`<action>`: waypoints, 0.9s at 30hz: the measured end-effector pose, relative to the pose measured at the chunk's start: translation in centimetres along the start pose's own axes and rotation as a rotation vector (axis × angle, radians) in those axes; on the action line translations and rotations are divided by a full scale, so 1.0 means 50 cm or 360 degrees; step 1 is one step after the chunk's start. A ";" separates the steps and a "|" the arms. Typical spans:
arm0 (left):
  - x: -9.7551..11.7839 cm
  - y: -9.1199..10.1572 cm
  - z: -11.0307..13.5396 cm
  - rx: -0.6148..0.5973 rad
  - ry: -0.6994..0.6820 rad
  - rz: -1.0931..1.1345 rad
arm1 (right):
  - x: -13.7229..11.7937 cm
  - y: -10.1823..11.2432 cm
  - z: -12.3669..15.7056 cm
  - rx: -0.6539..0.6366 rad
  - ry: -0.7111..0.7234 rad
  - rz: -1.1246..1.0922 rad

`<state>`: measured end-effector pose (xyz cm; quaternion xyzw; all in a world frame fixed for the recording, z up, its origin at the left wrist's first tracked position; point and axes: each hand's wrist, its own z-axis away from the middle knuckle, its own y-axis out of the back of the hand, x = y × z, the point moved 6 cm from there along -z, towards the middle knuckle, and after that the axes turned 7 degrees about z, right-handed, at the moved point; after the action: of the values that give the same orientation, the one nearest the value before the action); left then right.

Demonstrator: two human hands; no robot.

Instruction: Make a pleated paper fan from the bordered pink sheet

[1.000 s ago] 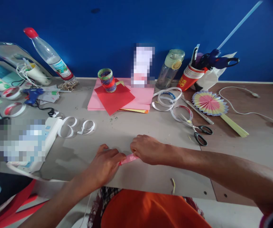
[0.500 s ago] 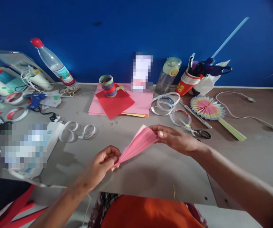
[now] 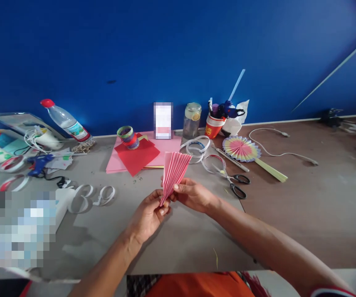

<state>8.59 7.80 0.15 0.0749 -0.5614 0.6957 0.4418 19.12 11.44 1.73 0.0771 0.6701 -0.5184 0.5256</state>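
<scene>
A pink pleated paper fan (image 3: 175, 170) stands spread upward between my hands, above the near part of the table. My left hand (image 3: 150, 212) is closed on its narrow gathered end. The fingers of my right hand (image 3: 193, 194) pinch its lower right side, thumb in front of the pleats. Just beyond the fan lie red paper squares (image 3: 140, 159) on a stack of pink paper (image 3: 174, 150). To the right are black-handled scissors (image 3: 233, 181) and a finished-looking round pleated fan (image 3: 241, 148) in pink, yellow and white with a pale yellow handle.
Tape rolls (image 3: 128, 138) stand on the paper stack. Behind are a phone-like blurred screen (image 3: 163, 120), a clear bottle (image 3: 192, 121) and red paper cups (image 3: 214, 127) with tools. White paper strips (image 3: 83, 200), a glue gun (image 3: 40, 164) and a red-capped bottle (image 3: 68, 123) are left.
The pleated paper has swung from slanting sideways to upright, and its folds now fan out at the top. My right hand has come in and down beside my left.
</scene>
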 end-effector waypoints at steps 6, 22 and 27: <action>-0.020 -0.022 -0.016 -0.0129 0.0092 0.0079 | -0.008 0.026 -0.015 -0.0130 -0.0041 -0.0152; -0.039 -0.032 -0.049 -0.0174 0.0236 0.0231 | 0.000 0.084 -0.038 0.0215 0.0102 -0.0178; -0.053 -0.049 -0.053 -0.0212 0.0300 0.0281 | -0.002 0.086 -0.039 0.0228 0.0112 -0.0143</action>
<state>12.94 8.60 -0.65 -0.0700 -0.5667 0.6970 0.4337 20.72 14.95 -0.99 0.1025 0.6521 -0.5851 0.4711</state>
